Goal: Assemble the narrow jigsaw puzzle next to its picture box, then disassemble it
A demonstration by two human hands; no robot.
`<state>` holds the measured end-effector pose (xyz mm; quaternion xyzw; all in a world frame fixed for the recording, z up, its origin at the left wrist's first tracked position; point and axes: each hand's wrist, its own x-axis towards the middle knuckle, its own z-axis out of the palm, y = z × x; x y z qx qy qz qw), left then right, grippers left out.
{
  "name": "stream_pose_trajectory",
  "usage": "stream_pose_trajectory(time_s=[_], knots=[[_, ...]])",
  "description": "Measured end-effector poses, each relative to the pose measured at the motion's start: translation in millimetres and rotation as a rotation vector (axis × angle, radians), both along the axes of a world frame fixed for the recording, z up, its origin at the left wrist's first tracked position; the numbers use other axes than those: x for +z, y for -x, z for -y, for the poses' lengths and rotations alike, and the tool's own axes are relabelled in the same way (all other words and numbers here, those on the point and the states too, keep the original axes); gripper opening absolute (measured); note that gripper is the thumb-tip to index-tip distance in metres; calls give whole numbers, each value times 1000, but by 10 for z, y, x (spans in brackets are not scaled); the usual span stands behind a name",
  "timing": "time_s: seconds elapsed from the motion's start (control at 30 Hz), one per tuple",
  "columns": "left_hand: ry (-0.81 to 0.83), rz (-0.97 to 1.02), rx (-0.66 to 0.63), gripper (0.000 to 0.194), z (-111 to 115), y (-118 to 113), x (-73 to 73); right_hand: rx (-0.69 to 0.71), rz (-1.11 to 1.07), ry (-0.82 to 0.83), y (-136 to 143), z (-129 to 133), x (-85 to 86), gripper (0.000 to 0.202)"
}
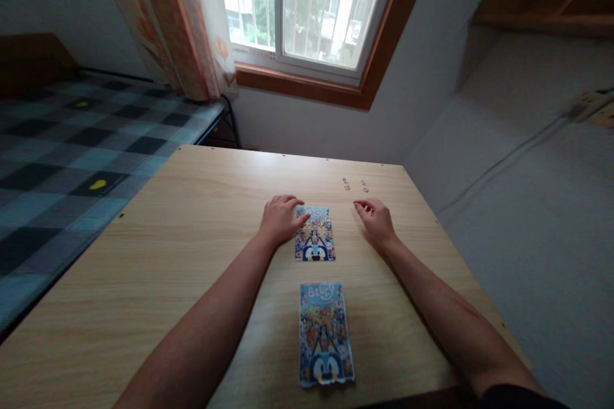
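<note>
A small jigsaw puzzle [315,244] with a blue cartoon dog lies flat on the table. My left hand [283,218] rests at its upper left edge, fingers apart, with the thumb over the picture. To the right of the puzzle, my right hand [375,217] is low over the tabletop, its fingertips pinched together. Anything between them is too small to make out. Just beyond that hand lie several loose puzzle pieces [346,188] in two small groups. Nearer to me is a picture packet [326,332] with the same dog and lettering at its top.
The light wooden table [192,307] reaches toward a wall with a window [319,6]. To the left stands a bed [96,134] with a checked cover, beside a curtain [177,25]. A cable [503,163] hangs along the right wall, below a wooden shelf [542,22].
</note>
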<state>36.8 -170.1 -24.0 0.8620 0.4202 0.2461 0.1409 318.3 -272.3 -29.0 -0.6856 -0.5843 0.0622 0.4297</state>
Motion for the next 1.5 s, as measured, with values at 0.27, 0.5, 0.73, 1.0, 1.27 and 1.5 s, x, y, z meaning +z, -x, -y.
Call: stream_pose_trajectory(time_s=[0.27,0.5,0.73,1.0,1.27,1.5], knots=[[122,402,143,39,-179,54,-86,-47,-187,227,-649,-194,-244,45],[299,811,360,41,-238,91,-124,-114,65,308,-482,-635,-18,34],[321,903,413,37,-199,54,-52,-206,359,494,-273,-1071,215,29],[342,998,388,45,-209,-10,-105,-289,449,627,-215,-1352,259,25],[325,947,379,48,-226,-8,-125,-250,265,545,-242,-1386,291,17],[6,499,71,24,-39,29,-6,147,-400,273,235,-732,307,28]])
